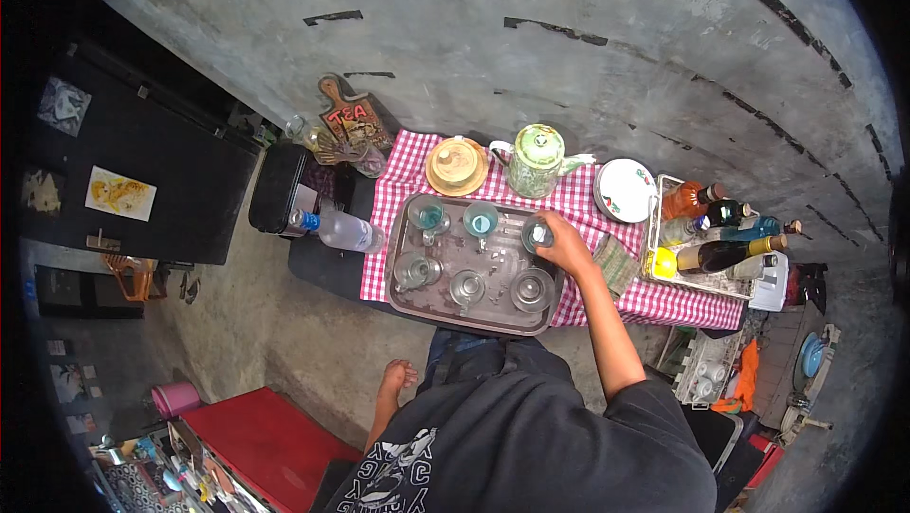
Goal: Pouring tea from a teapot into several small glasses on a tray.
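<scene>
My right hand [561, 246] is closed around a clear glass mug [534, 235] at the back right corner of a brown tray [441, 310]. Two more glass mugs stand along the tray's back row, one at the left [426, 214] and one in the middle [481, 220]. In the front row are a glass mug at the left [417, 271], another in the middle [467, 289] and a round glass vessel [532, 290] at the right. My left hand [400, 375] hangs beside my body with its fingers curled, away from the table; nothing shows in it.
Behind the tray stand a lidded wooden container [456, 163], a green patterned teapot [537, 161] and stacked white plates [625, 190]. A wire basket of bottles [700, 289] is at the right, beside a folded green cloth [615, 265]. A clear plastic bottle [348, 232] lies left of the tray.
</scene>
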Demonstrator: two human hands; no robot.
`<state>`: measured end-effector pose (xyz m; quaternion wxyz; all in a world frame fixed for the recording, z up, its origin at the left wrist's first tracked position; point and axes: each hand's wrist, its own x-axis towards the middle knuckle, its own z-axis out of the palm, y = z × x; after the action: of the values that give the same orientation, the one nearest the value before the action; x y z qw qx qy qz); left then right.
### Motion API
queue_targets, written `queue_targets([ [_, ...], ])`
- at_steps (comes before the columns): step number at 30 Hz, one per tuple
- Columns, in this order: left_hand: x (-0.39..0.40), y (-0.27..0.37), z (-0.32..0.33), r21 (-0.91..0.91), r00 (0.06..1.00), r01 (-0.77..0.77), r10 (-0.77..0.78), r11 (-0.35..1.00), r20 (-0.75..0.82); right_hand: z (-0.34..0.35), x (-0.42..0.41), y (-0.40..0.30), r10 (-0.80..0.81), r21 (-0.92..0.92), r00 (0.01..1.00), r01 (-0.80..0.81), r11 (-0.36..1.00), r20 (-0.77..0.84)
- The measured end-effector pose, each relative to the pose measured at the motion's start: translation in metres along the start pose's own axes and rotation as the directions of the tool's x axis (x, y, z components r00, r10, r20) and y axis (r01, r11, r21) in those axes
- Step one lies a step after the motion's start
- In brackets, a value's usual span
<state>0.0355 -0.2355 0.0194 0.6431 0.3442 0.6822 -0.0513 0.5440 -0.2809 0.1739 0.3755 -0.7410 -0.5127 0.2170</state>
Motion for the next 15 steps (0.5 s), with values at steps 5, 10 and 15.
queue_targets([
  [5, 0.006, -0.015, 0.007, 0.050, 1.000, 0.028, -0.029, 0.998, 0.013, -0.004, 0.001, 0.004, -0.046, -0.045, 0.998, 0.048, 0.998, 0.040],
  [10, 0.018, -0.023, 0.014, 0.011, 1.000, 0.009, -0.009, 1.000, 0.018, -0.007, 0.002, 0.006, -0.045, -0.042, 0.996, 0.048, 0.998, 0.071],
  [15, 0.030, -0.022, 0.016, 0.003, 0.998, 0.056, -0.056, 0.998, 0.025, -0.006, 0.006, 0.000, -0.061, -0.036, 0.994, 0.064, 0.997, 0.095],
])
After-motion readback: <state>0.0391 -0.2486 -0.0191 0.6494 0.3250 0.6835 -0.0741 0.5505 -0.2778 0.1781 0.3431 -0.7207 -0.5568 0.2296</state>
